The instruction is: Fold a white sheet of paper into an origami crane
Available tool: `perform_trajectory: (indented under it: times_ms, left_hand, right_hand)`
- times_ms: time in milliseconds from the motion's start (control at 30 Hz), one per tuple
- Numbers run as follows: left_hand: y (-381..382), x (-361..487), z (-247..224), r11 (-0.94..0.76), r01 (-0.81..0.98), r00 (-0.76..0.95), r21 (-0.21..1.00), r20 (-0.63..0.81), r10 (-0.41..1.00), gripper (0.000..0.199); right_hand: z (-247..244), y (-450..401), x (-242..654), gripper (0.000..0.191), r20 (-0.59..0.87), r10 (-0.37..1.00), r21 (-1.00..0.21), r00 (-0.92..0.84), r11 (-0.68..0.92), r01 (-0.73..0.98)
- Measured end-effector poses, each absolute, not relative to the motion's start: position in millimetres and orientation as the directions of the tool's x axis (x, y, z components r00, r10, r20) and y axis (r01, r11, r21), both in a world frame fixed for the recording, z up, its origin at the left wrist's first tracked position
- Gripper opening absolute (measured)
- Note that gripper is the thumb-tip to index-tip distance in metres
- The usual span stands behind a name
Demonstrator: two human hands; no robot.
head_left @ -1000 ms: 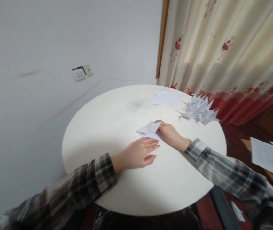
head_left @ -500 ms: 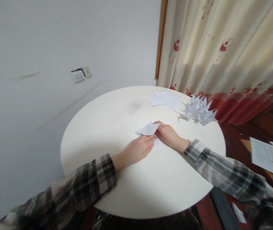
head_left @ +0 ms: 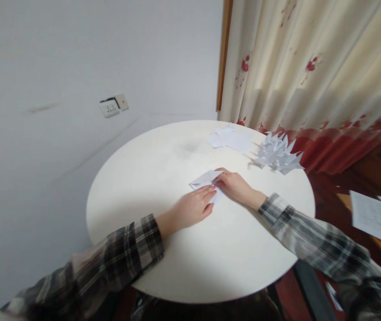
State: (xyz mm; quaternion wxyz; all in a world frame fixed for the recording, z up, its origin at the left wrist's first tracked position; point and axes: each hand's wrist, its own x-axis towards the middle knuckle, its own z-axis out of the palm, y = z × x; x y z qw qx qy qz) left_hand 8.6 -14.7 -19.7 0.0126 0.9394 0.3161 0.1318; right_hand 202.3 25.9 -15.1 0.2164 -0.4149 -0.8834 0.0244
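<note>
A small piece of folded white paper (head_left: pixel 207 178) lies near the middle of the round white table (head_left: pixel 126 178), with a pointed left end and layers that stand apart. My left hand (head_left: pixel 195 206) rests over its lower edge, fingers close together and holding it against the table. At the paper's right end, my right hand (head_left: pixel 232 183) pinches a fold between thumb and fingers. Its fingertips are partly hidden behind the paper. Both sleeves are black, grey and white plaid.
Flat white paper sheets (head_left: pixel 232 139) lie at the table's back. To their right is a pile of pointed folded paper pieces (head_left: pixel 277 154). A patterned curtain (head_left: pixel 311 89) hangs behind. Printed sheets (head_left: pixel 374 218) lie on a wooden surface at right. The wall has a socket (head_left: pixel 109 108).
The paper's upper flap, flat and wide before, now looks raised and narrower, showing inner layers. The left fingers have slid slightly down and left; the right hand stays at the right end.
</note>
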Motion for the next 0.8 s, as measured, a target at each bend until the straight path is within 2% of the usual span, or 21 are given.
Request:
perform_trajectory:
  times_ms: [167, 400, 600, 800]
  left_hand:
    - [-15, 9, -20, -0.804, 0.589, 0.774, 0.083, 0.229, 0.591, 0.04]
    - [-15, 8, -20, -0.812, 0.578, 0.781, 0.087, 0.231, 0.58, 0.04]
    - [-13, 6, -23, -0.821, 0.559, 0.783, 0.115, 0.25, 0.569, 0.041]
    - [-13, 5, -24, -0.825, 0.557, 0.788, 0.101, 0.252, 0.562, 0.043]
  right_hand:
    - [-7, 25, 214, 0.022, 0.392, 0.681, -0.2, -0.618, 0.719, 0.665]
    - [-7, 25, 205, 0.017, 0.391, 0.672, -0.095, -0.629, 0.71, 0.698]
    - [-12, 25, 199, 0.017, 0.323, 0.707, -0.073, -0.629, 0.681, 0.729]
    - [-15, 29, 196, 0.017, 0.266, 0.76, 0.006, -0.593, 0.613, 0.79]
